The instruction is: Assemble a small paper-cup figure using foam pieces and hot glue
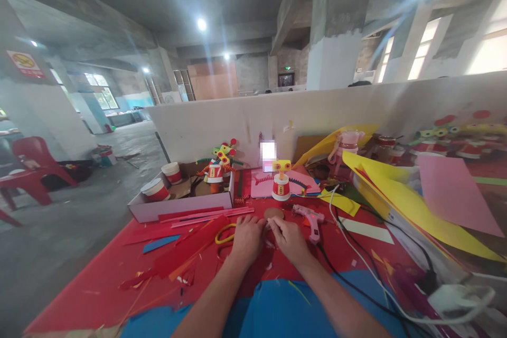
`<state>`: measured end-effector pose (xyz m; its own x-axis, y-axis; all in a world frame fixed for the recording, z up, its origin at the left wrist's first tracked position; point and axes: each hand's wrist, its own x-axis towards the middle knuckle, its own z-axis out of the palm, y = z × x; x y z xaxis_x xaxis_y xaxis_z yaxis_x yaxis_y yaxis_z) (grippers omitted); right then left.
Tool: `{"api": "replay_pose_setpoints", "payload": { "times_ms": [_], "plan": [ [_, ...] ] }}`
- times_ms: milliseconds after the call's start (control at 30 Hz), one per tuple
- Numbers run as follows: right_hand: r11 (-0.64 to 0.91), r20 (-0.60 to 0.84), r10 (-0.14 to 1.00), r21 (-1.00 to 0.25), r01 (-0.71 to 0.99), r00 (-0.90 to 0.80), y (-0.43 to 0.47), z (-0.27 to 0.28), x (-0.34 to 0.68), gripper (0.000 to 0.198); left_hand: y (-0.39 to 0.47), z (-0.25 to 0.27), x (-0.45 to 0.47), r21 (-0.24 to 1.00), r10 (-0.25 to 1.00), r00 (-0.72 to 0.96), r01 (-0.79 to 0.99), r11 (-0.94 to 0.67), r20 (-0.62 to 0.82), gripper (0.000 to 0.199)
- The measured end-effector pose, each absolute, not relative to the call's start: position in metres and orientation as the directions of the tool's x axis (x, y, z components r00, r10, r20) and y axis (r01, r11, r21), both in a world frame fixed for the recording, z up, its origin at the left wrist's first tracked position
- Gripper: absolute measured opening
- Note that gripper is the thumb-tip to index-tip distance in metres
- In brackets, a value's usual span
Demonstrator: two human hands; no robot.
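Note:
My left hand [247, 237] and my right hand [290, 238] meet low over the red table, fingers bent and pinched together. Whatever lies between their fingertips is too small and hidden to name. Just beyond the fingers is a brown round disc [274, 213], partly covered by them. Beside my left hand lies a pair of scissors with a yellow handle [222, 234]. A pink hot glue gun [313, 223] rests to the right of my right hand. Behind the disc stands a paper-cup figure [281, 189] with a yellow head and coiled paper arms.
At the left, a white box [182, 208] holds paper cups [155, 190] and another cup figure [216, 170]. Paper strips [186, 245] litter the red table [99, 274]. Yellow sheets [400, 206] and cables [348, 274] crowd the right. A white partition [222, 121] stands behind.

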<state>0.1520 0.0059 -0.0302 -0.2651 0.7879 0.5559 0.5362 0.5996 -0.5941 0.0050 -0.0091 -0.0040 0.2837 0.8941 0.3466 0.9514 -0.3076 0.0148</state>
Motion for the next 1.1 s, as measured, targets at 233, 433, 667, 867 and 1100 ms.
{"api": "replay_pose_setpoints", "payload": {
  "times_ms": [233, 433, 667, 867, 1100],
  "plan": [
    [0.591, 0.542, 0.796, -0.599, 0.54, -0.27, 0.005, -0.0288, 0.1528, 0.049, -0.0093, -0.0045, 0.0039, 0.008, 0.895, 0.29, 0.951, -0.311, 0.34, 0.021],
    [0.585, 0.525, 0.802, -0.596, 0.55, -0.284, 0.0064, -0.0313, 0.1526, 0.045, -0.0096, -0.003, 0.0043, 0.009, 0.909, 0.279, 0.955, -0.297, 0.311, 0.019],
    [0.581, 0.523, 0.804, -0.59, 0.561, -0.283, 0.0083, -0.034, 0.1525, 0.037, -0.0089, -0.0004, 0.0032, 0.01, 0.917, 0.271, 0.958, -0.287, 0.293, 0.02],
    [0.576, 0.516, 0.808, -0.595, 0.561, -0.283, 0.0072, -0.0332, 0.1522, 0.037, -0.0084, -0.0022, 0.0014, -0.009, 0.911, 0.269, 0.96, -0.28, 0.312, 0.022],
    [0.583, 0.508, 0.807, -0.603, 0.544, -0.302, 0.0057, -0.0306, 0.1524, 0.037, -0.0099, 0.0017, 0.0036, -0.019, 0.907, 0.274, 0.959, -0.283, 0.319, 0.024]
  ]
}}
